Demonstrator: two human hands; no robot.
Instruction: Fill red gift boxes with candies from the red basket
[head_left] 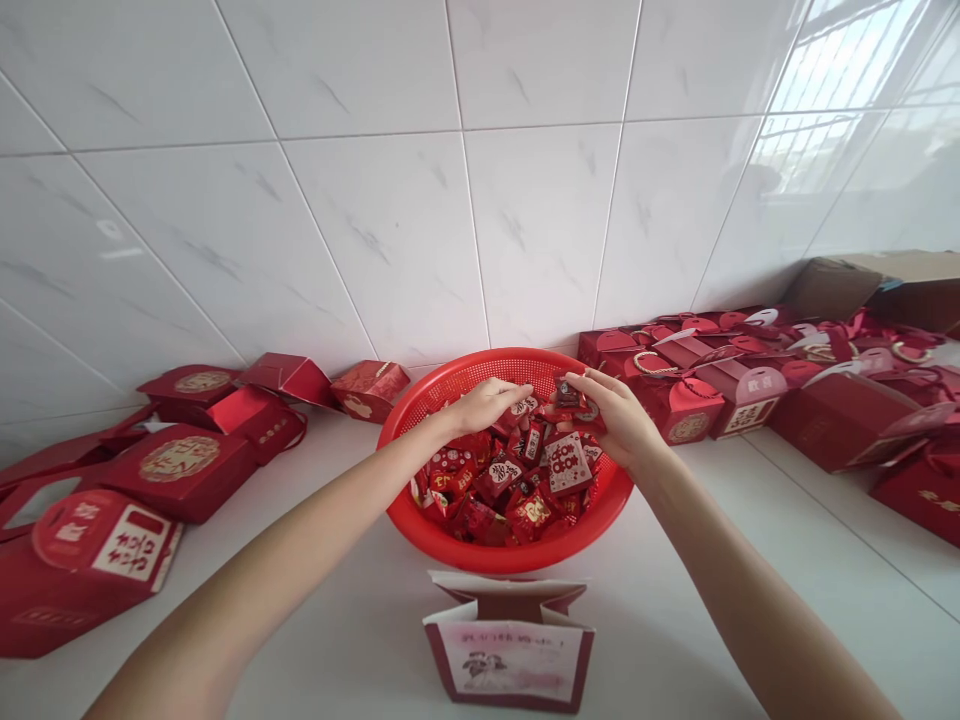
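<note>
A red plastic colander [504, 562] full of red-wrapped candies [501, 472] stands in front of me. My left hand [489, 406] reaches over its left side, fingers pointing right and curled around a red and white wrapped candy [523, 407]. Over the right side, my right hand [611, 415] pinches a dark red wrapped candy [570, 393] between thumb and fingers. Both hands are just above the pile, a small gap apart. Nearer to me, an open-topped red and white paper gift box [510, 660] stands upright; its inside bottom is hidden.
Several red gift boxes [180, 465] lie along the left of the white counter [322, 620]. Many more handled gift boxes [750, 395] crowd the right side. A cardboard carton [832, 290] stands behind them, against the tiled wall [375, 220].
</note>
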